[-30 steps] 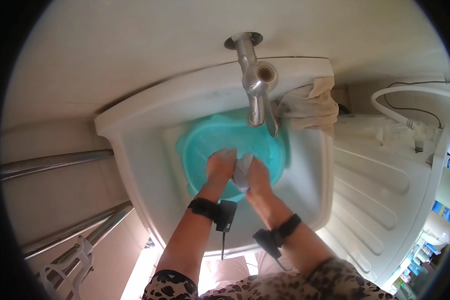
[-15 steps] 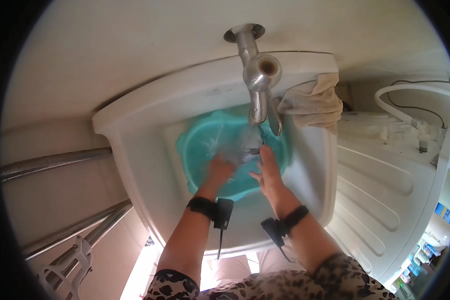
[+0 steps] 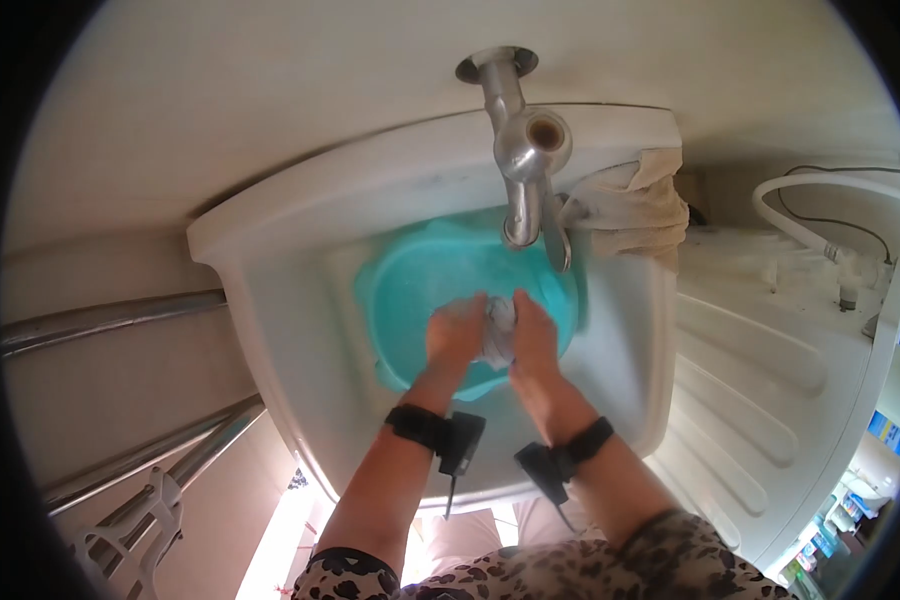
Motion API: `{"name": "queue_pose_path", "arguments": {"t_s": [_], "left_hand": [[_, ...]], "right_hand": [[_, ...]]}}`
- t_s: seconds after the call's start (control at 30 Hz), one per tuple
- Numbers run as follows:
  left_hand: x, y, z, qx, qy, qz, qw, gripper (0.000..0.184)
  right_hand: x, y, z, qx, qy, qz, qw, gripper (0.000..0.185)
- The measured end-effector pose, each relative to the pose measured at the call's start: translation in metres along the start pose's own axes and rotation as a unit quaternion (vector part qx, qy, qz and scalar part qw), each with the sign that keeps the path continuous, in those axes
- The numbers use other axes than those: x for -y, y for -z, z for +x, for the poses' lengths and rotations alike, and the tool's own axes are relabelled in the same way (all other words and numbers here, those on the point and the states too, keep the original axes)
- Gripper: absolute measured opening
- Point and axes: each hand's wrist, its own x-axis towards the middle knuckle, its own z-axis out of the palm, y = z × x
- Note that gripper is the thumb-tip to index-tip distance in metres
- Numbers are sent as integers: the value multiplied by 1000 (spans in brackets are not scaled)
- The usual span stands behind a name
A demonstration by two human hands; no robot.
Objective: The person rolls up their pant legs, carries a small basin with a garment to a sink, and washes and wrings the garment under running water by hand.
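A wet grey-white cloth [image 3: 498,332] is bunched up between my two hands over the turquoise basin [image 3: 373,325]. My left hand [image 3: 454,332] is closed on the cloth's left side, and my right hand [image 3: 534,335] grips it from the right. Some fingertips are hidden behind the bundle. Water lies in the basin, which stands inside a white sink [image 3: 315,400]. Above and behind my hands, the metal faucet [image 3: 522,210] points down at the basin's far side.
A beige rag [image 3: 630,205] hangs over the sink's back right corner. On the right stands a ridged white panel [image 3: 760,370] with a white hose [image 3: 785,190] above it. Metal bars [image 3: 120,322] run along the left wall.
My hands have drawn together and nearer to me, gathering the cloth between them. Before, my left hand was blurred by motion and my right fingers were spread. The water looks calmer.
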Motion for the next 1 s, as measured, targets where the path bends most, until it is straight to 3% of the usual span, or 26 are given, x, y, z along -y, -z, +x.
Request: {"name": "queue_pose_path", "arguments": {"t_s": [0.03,0.13,0.17,0.2,0.23,0.33,0.47,0.53,0.57,0.63,0.67,0.7,0.73,0.8,0.83,0.87,0.9,0.93,0.97,1.0], "left_hand": [[30,-2,11,29,31,-63,997,31],[48,10,19,-61,-10,64,996,47],[54,-6,14,-169,-96,226,955,48],[61,-21,10,-266,-174,378,869,49],[51,-28,3,-118,-116,393,905,43],[47,-20,6,84,-221,313,920,48],[34,-5,14,-42,-26,98,994,50],[13,-18,-9,46,-132,-131,981,39],[-20,-8,-36,119,-110,-213,964,35],[-47,-7,-70,4,-290,-30,956,31],[-55,-7,-76,7,-301,7,953,29],[-60,-7,-81,9,-312,44,949,28],[-61,-7,-84,13,-320,82,944,26],[-34,-21,-46,-89,-344,214,910,21],[-30,-15,-28,-131,-361,275,882,23],[-39,-6,-18,-68,-222,209,950,22],[-45,7,-13,-8,-76,138,988,22],[-24,12,-3,-6,-54,45,998,24],[11,11,11,1,-31,-48,998,27],[20,18,7,4,-18,-102,995,29]], "right_hand": [[13,5,1,12,-2,-6,1000,36],[26,22,10,8,22,-24,999,43],[21,32,13,34,60,-96,993,49],[8,35,15,39,55,-116,991,50],[2,36,13,42,52,-136,988,51],[-3,39,10,30,38,-163,985,53],[-3,20,5,-11,-60,-61,996,57],[-4,22,23,83,-156,83,981,53],[-4,24,31,129,-202,153,959,51],[15,27,23,208,-188,148,948,49],[30,25,14,249,-180,142,941,48],[40,23,-7,205,-127,69,968,46],[27,23,-13,212,-4,-2,977,44],[-9,19,-17,212,246,-139,936,41],[-13,17,-19,186,228,-111,949,40],[-12,13,-23,159,211,-81,961,39],[-8,6,-23,108,52,49,992,39],[0,-4,-24,54,-113,176,976,39],[10,-6,-22,29,-7,86,996,43],[17,0,-17,17,21,28,999,44]]}}
